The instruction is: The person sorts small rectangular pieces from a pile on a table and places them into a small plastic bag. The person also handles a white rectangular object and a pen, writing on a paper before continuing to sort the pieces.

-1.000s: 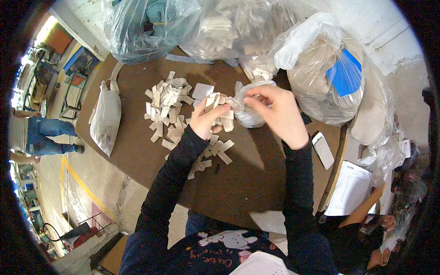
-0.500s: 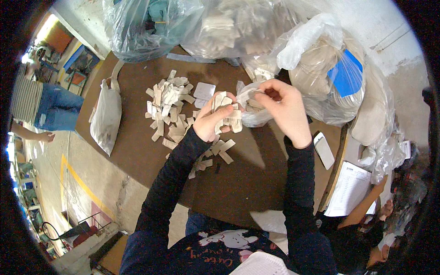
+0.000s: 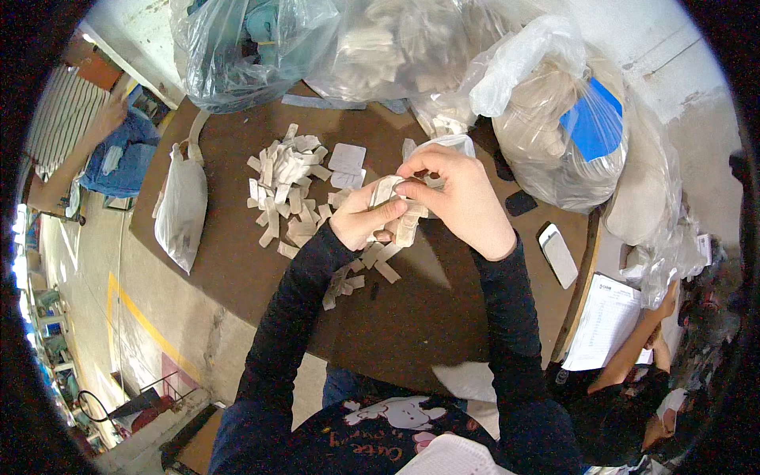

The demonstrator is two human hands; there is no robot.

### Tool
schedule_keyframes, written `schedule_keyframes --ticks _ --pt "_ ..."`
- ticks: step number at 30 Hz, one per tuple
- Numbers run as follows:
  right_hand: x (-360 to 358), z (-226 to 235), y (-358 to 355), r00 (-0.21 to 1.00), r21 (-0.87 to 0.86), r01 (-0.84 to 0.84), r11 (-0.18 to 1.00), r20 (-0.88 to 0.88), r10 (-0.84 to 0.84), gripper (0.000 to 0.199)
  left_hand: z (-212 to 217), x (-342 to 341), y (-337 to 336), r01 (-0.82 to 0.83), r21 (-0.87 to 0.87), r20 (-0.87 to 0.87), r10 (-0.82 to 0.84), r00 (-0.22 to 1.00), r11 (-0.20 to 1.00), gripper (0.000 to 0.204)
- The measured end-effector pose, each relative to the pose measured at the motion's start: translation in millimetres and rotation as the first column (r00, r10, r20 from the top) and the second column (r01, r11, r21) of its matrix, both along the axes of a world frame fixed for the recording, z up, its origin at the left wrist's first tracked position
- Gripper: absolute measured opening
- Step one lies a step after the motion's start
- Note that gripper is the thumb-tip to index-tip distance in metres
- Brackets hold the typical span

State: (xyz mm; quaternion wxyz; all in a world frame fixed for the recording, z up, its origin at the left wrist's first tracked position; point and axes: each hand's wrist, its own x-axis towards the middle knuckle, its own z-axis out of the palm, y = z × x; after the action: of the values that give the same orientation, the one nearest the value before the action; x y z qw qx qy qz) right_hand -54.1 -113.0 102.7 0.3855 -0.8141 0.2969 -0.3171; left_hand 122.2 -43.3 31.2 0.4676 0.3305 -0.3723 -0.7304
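Note:
A fanned bundle of short beige strips (image 3: 408,226) is gripped in my left hand (image 3: 358,220), the thumb lying across it. My right hand (image 3: 469,204) is closed in a pinch at the top of the same bundle; its fingertips partly hide what they hold there. Behind the right hand a small clear plastic bag (image 3: 459,144) lies on the brown table (image 3: 380,324). To the left of my hands spreads a loose pile of similar strips (image 3: 286,170), with more strips (image 3: 384,265) under my left wrist. Two pale rectangular pieces (image 3: 348,158) lie beside the pile.
Large clear bags of pieces (image 3: 380,55) line the far edge. Another bulky bag (image 3: 546,150) stands at right, near a white phone (image 3: 558,255) and a dark oval piece (image 3: 520,203). A filled white bag (image 3: 182,210) lies left. People are at both sides; printed sheets (image 3: 606,321) lie right.
My right hand has moved left from the small clear bag to the bundle in my left hand. The person at far left has shifted, and an arm is now raised there.

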Motion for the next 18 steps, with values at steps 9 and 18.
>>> schedule_keyframes --ticks 9,18 --pt "-10.5 11.4 -1.7 0.995 0.193 0.098 0.976 -0.029 -0.094 0.010 10.1 -7.4 1.5 -0.193 -0.075 0.052 0.197 0.979 0.978 0.036" --pt "-11.0 5.2 -5.5 0.994 0.338 0.081 0.937 0.046 -0.103 0.013 4.5 -3.6 -1.9 -0.303 -0.155 0.083 0.318 0.944 0.940 0.030"
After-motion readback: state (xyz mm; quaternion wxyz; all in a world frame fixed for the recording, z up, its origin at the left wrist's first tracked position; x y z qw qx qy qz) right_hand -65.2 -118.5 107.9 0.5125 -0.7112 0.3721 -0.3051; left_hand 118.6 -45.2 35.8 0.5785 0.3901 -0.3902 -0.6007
